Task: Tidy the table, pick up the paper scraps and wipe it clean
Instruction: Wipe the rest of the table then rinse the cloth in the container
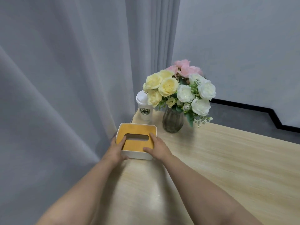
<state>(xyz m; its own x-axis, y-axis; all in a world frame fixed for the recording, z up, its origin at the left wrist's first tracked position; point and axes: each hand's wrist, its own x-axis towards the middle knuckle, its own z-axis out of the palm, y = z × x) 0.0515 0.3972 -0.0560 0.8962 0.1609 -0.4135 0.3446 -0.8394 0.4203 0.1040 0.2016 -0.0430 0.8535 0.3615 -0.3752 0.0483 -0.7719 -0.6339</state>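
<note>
Head view: the tissue box sits at the table's far left corner, just in front of the cup, left of the vase. The left hand and right hand grasp its two sides, fingers lying over the lid.

White lidded paper cup at the table's far corner bears a round dark green logo with a ring of lettering, too small and blurred to read; no other text seen.
</note>
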